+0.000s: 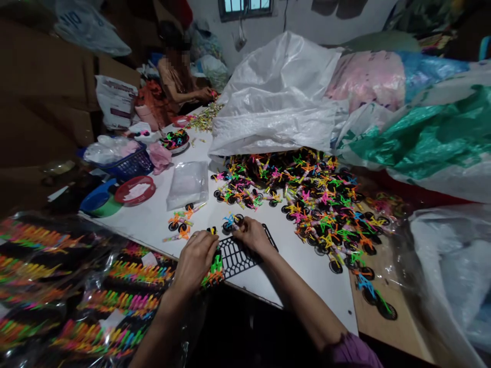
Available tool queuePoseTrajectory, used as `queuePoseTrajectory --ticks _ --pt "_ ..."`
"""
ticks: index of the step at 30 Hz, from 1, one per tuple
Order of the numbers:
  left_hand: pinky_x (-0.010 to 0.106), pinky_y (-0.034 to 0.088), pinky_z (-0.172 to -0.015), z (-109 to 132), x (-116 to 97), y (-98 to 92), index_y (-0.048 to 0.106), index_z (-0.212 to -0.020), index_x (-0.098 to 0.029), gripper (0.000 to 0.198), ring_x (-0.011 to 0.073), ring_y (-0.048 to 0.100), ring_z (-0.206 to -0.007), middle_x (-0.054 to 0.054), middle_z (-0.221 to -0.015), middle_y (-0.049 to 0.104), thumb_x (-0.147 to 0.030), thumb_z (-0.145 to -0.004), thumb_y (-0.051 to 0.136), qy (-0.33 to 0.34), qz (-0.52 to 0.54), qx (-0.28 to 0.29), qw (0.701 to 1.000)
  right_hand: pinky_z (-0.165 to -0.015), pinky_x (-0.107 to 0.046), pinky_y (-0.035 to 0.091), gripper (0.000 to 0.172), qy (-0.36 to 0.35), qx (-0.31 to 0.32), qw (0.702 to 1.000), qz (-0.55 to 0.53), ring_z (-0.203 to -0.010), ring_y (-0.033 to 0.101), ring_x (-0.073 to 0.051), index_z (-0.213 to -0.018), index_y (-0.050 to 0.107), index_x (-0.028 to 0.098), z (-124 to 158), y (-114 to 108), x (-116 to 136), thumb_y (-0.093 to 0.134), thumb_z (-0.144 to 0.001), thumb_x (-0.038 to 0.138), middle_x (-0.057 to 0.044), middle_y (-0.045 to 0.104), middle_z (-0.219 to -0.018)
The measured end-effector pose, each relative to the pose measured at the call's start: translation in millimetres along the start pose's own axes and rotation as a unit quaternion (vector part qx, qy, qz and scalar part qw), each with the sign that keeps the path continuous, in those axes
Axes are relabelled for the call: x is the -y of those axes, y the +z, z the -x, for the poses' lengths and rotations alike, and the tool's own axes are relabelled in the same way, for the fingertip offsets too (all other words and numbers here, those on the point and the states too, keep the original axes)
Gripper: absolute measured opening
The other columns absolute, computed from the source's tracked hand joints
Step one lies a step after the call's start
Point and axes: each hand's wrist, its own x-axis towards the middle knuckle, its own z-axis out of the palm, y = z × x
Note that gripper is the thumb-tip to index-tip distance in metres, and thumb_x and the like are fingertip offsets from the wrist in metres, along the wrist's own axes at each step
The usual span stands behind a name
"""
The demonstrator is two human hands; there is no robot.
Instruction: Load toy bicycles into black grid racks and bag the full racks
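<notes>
My left hand [195, 260] curls around a miniature plastic toy bicycle, mostly hidden, with a black wheel showing above the fingers. My right hand [251, 236] pinches a blue toy bicycle [231, 222] by its frame. Below my hands lies a black plastic grid rack [243, 257], with green and orange toy bicycles [214, 271] at its left end. Several loose toy bicycles [181, 223] lie on the white table [322, 291] to the left. A large heap of neon toy bicycles [314, 204] spreads to the right.
Bagged rows of toy bicycles [92, 291] cover the near left. White woven sacks [276, 97] bound the heap behind. A seated co-worker [178, 76] handles gold-wrapped pieces [203, 117] at the far end. A blue basket [130, 163] and a red plate [135, 190] stand along the left edge.
</notes>
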Motion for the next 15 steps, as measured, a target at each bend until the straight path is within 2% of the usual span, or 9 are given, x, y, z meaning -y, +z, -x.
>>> queuePoseTrajectory --ticks 2,4,5,7,10,11,13,15 --pt "0.035 0.044 -0.083 -6.0 -2.1 -7.2 0.060 -0.101 -0.019 0.026 0.0207 0.056 -0.092 0.007 -0.095 0.061 -0.036 -0.086 0.047 -0.035 0.022 -0.041 0.998 -0.052 -0.019 0.029 0.019 -0.015 0.031 0.998 -0.044 -0.054 0.046 -0.008 -0.077 0.057 0.016 8.2 2.1 1.1 0.061 -0.073 0.035 0.005 0.054 -0.062" --pt "0.036 0.044 -0.085 -16.2 -5.8 -14.5 0.056 -0.110 -0.018 0.041 0.0226 0.054 -0.100 0.009 -0.107 0.058 -0.044 -0.078 0.057 -0.085 0.058 -0.087 0.991 -0.052 -0.019 0.029 0.018 -0.054 0.040 0.996 -0.055 -0.054 0.045 -0.008 -0.078 0.057 0.016 16.4 0.5 7.5 0.060 -0.075 0.034 0.005 0.052 -0.062" --pt "0.036 0.044 -0.085 -22.5 -8.1 -17.1 0.056 -0.112 -0.018 0.048 0.0234 0.052 -0.103 0.009 -0.112 0.056 -0.047 -0.073 0.061 -0.105 0.082 -0.088 0.987 -0.053 -0.019 0.029 0.017 -0.076 0.036 0.995 -0.045 -0.056 0.045 -0.008 -0.079 0.057 0.017 20.6 -2.1 12.1 0.059 -0.075 0.033 0.005 0.052 -0.064" --pt "0.035 0.045 -0.081 -36.1 -13.8 -19.4 0.058 -0.108 -0.019 0.051 0.0233 0.054 -0.101 0.008 -0.111 0.057 -0.049 -0.067 0.066 -0.134 0.153 -0.035 0.978 -0.055 -0.020 0.029 0.014 -0.112 0.022 0.993 0.000 -0.060 0.045 -0.009 -0.079 0.057 0.017 29.0 -9.7 21.7 0.060 -0.074 0.030 0.003 0.053 -0.067" --pt "0.030 0.047 -0.070 -52.1 -24.3 -19.1 0.063 -0.087 -0.016 0.039 0.0183 0.059 -0.079 0.004 -0.086 0.064 -0.050 -0.067 0.064 -0.171 0.285 0.084 0.939 -0.059 -0.021 0.030 0.014 -0.147 -0.001 0.986 0.076 -0.066 0.047 -0.011 -0.082 0.058 0.017 39.9 -22.5 32.7 0.062 -0.074 0.028 0.001 0.054 -0.075" --pt "0.029 0.046 -0.067 -54.8 -27.6 -19.8 0.062 -0.083 -0.015 0.037 0.0167 0.058 -0.072 0.003 -0.079 0.064 -0.050 -0.068 0.063 -0.180 0.314 0.100 0.927 -0.060 -0.022 0.031 0.015 -0.153 -0.004 0.984 0.094 -0.067 0.048 -0.011 -0.083 0.057 0.017 42.5 -25.8 34.9 0.062 -0.074 0.028 0.001 0.054 -0.077" --pt "0.029 0.046 -0.066 -55.2 -31.3 -24.5 0.063 -0.083 -0.015 0.038 0.0160 0.058 -0.070 0.003 -0.078 0.064 -0.049 -0.067 0.064 -0.173 0.320 0.074 0.928 -0.062 -0.022 0.033 0.016 -0.151 -0.012 0.981 0.118 -0.069 0.049 -0.012 -0.083 0.057 0.017 45.3 -29.0 37.1 0.061 -0.075 0.030 0.000 0.054 -0.078" --pt "0.030 0.046 -0.073 -49.1 -29.2 -32.2 0.063 -0.091 -0.016 0.040 0.0174 0.058 -0.079 0.004 -0.088 0.064 -0.048 -0.067 0.065 -0.157 0.268 -0.017 0.951 -0.065 -0.023 0.035 0.016 -0.135 -0.034 0.983 0.124 -0.072 0.050 -0.013 -0.082 0.056 0.018 44.5 -25.3 35.4 0.061 -0.076 0.032 0.000 0.055 -0.079"
